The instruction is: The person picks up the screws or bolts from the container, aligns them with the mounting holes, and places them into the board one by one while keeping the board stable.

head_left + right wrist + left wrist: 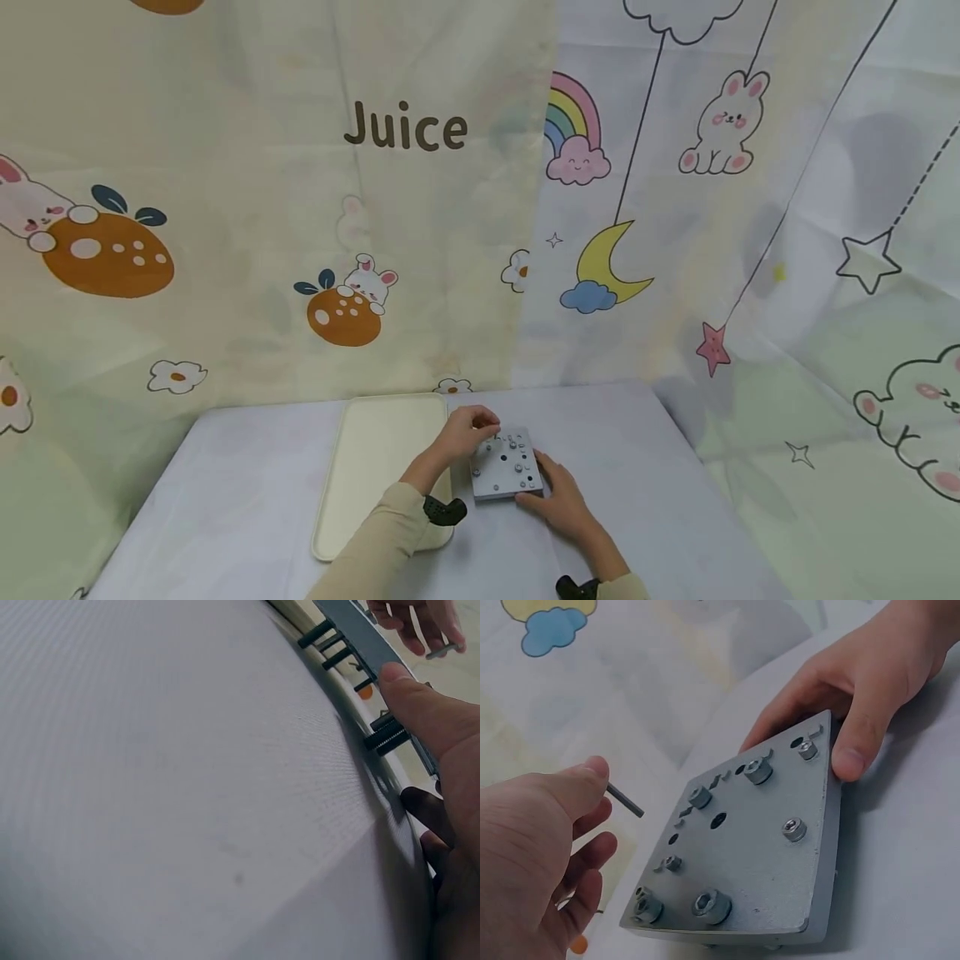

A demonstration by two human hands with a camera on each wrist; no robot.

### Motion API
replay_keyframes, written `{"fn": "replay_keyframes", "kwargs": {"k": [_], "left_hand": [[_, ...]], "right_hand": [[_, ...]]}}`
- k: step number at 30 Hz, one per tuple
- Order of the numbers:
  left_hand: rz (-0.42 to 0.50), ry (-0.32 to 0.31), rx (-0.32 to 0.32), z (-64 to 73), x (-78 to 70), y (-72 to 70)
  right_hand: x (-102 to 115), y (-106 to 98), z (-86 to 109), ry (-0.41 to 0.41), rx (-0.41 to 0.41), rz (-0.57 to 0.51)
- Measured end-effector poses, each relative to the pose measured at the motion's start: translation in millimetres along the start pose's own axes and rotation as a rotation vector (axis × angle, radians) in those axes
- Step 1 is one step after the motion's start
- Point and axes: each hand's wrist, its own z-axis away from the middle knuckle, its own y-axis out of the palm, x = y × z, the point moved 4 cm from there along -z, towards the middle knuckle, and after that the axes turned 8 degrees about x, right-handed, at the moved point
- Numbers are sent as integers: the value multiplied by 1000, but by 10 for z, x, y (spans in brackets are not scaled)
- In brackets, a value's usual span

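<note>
Over one tabletop (247, 492), two hands (459, 435) (561, 502) hold one plate (754, 859), one rod (625, 801)

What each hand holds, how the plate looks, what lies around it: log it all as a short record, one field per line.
Left hand: pinches a short dark rod
Right hand: grips the metal plate by its right side, as the head view shows
Plate top: bolts in some holes, other holes without
Plate underside: threaded shanks jut out
Tray: cream, left of the plate, partly hidden by a sleeve
Table: pale covering
</note>
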Motion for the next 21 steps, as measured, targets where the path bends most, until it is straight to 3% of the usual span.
{"fn": "replay_keyframes", "kwargs": {"k": [6,12,21], "left_hand": [[-3,-11,2,-76,-7,33],[-9,-25,-25,-22,58,6],[-21,-67,21,-62,122,-7]], "right_hand": [[-12,-49,-42,13,1,12],[16,-3,-13,-9,-27,19],[-9,21,-32,-6,-24,21]]}}
